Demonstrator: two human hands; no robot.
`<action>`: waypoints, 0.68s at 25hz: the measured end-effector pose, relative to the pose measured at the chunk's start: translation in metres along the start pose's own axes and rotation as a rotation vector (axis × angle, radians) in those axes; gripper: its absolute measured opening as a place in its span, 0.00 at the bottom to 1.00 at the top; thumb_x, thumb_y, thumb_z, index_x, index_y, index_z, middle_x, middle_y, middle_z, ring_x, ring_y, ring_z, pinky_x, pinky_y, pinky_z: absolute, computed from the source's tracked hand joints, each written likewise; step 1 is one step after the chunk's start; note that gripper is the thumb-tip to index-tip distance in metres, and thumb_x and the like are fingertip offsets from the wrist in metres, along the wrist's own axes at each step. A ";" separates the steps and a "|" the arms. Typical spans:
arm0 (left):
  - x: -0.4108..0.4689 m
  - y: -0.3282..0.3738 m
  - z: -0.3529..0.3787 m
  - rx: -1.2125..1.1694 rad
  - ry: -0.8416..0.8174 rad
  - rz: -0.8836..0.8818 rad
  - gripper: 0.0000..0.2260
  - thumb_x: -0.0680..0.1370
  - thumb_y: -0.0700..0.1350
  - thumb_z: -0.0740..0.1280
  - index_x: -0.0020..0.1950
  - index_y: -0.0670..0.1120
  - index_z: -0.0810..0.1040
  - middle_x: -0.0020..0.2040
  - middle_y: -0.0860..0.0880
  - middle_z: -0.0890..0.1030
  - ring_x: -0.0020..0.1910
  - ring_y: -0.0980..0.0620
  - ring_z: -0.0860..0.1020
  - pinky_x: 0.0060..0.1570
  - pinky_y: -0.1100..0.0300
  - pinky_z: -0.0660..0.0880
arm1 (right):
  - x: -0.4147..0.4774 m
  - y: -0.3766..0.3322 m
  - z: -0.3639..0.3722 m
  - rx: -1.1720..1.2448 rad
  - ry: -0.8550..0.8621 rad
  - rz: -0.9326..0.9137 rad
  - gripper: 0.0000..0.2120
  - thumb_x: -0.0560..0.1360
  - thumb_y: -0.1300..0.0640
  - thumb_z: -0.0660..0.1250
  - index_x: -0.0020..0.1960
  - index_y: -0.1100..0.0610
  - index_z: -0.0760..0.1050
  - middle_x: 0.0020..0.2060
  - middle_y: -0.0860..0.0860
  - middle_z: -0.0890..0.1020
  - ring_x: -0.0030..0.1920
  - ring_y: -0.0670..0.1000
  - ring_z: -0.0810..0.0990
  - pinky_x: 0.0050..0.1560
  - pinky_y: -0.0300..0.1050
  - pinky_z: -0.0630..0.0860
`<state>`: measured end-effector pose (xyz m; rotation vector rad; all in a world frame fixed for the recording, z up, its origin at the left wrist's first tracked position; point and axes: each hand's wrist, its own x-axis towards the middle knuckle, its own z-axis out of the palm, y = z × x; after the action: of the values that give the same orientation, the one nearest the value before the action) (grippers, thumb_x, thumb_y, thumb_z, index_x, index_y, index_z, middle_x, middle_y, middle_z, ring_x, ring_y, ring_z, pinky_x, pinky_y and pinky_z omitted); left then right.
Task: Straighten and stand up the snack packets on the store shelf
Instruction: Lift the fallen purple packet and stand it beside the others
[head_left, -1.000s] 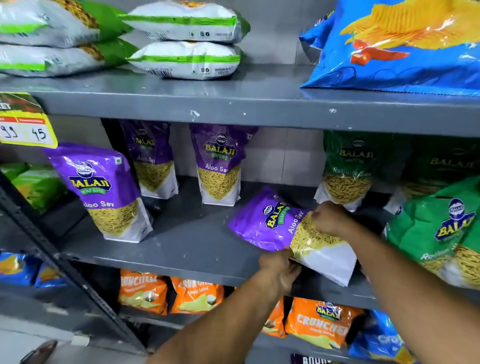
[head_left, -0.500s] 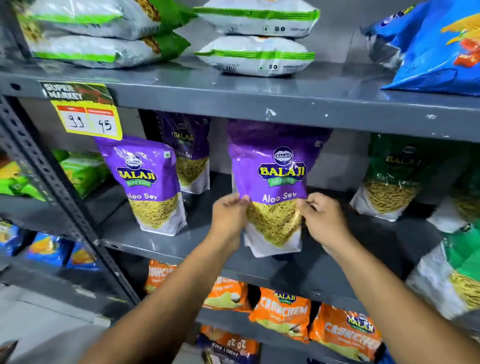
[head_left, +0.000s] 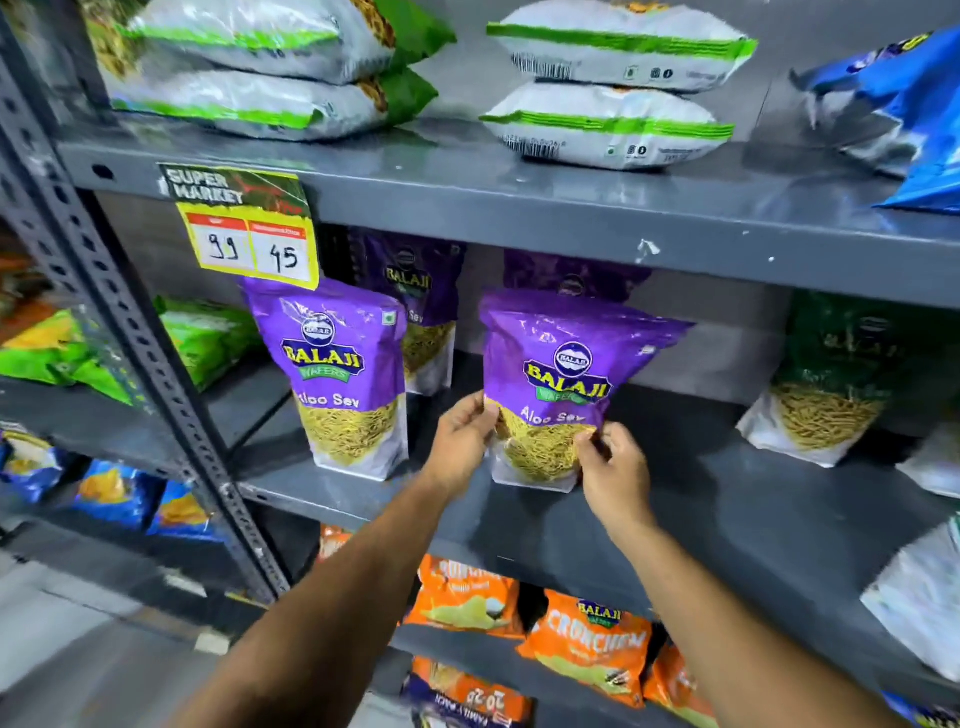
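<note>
**Purple packet is now standing upright**

The left hand (head_left: 464, 441) and right hand (head_left: 613, 470) are pinching the lower sides of the purple packet (head_left: 558, 384), standing it on the grey shelf (head_left: 727, 499). One second ago it was lying tilted. Another purple packet (head_left: 343, 374) is standing beside it.

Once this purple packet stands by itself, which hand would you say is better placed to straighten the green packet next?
Probably the right hand: it grips the purple packet's right edge, on the green packet's side. The left hand would have to cross over.
</note>
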<state>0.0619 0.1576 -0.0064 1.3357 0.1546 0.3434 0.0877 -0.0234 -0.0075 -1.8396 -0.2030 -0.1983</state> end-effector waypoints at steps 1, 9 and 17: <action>-0.001 -0.005 -0.003 0.018 -0.032 -0.007 0.11 0.80 0.35 0.58 0.58 0.37 0.78 0.44 0.53 0.85 0.43 0.57 0.79 0.48 0.63 0.76 | 0.000 0.004 0.000 0.046 -0.036 0.033 0.06 0.73 0.60 0.65 0.44 0.50 0.74 0.39 0.47 0.83 0.38 0.42 0.80 0.40 0.32 0.73; -0.013 -0.039 -0.027 0.155 -0.151 0.016 0.16 0.79 0.40 0.59 0.64 0.49 0.77 0.64 0.47 0.79 0.64 0.50 0.76 0.68 0.53 0.68 | -0.005 0.048 -0.002 0.074 -0.201 0.195 0.26 0.72 0.67 0.61 0.68 0.53 0.68 0.65 0.53 0.76 0.63 0.52 0.75 0.65 0.52 0.70; -0.025 -0.035 -0.039 0.242 -0.172 0.031 0.13 0.81 0.41 0.60 0.62 0.46 0.79 0.61 0.45 0.82 0.62 0.49 0.78 0.67 0.50 0.71 | -0.026 0.040 0.007 -0.233 -0.163 0.150 0.22 0.67 0.52 0.70 0.58 0.45 0.68 0.56 0.51 0.81 0.54 0.55 0.78 0.46 0.43 0.69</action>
<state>0.0316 0.1785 -0.0510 1.6010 0.0323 0.2393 0.0719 -0.0289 -0.0529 -2.0948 -0.1587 0.0354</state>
